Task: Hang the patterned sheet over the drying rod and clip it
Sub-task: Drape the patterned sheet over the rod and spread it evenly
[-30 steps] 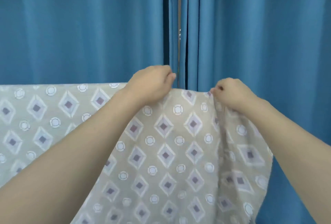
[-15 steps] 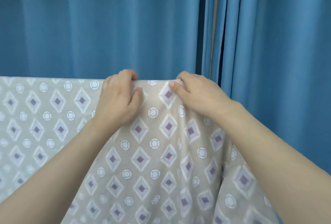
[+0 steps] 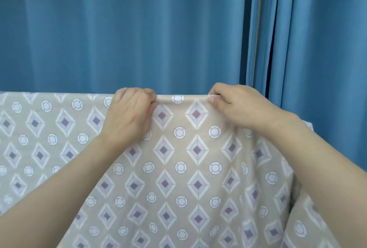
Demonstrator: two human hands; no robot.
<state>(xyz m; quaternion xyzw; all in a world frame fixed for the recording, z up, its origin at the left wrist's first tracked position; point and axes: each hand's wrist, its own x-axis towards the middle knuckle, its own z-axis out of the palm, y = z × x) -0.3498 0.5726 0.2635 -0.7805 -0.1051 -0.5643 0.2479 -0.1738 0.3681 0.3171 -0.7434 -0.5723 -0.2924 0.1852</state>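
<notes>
The beige patterned sheet (image 3: 178,168), printed with purple diamonds and white circles, hangs folded over a horizontal drying rod that the cloth hides completely. My left hand (image 3: 129,116) curls its fingers over the top fold, with the thumb on the front. A short way to the right, my right hand (image 3: 234,106) grips the same fold, its thumb pressing the cloth from the front. The stretch of fold between both hands is rounded and smooth. No clip shows anywhere.
Blue curtains (image 3: 139,29) hang close behind the rod across the whole view, with a narrow gap (image 3: 258,29) at the upper right. The sheet's right edge (image 3: 309,124) drops away past my right forearm.
My hands have drawn a little apart along the top fold. The view has shifted left, so the curtain gap sits further right.
</notes>
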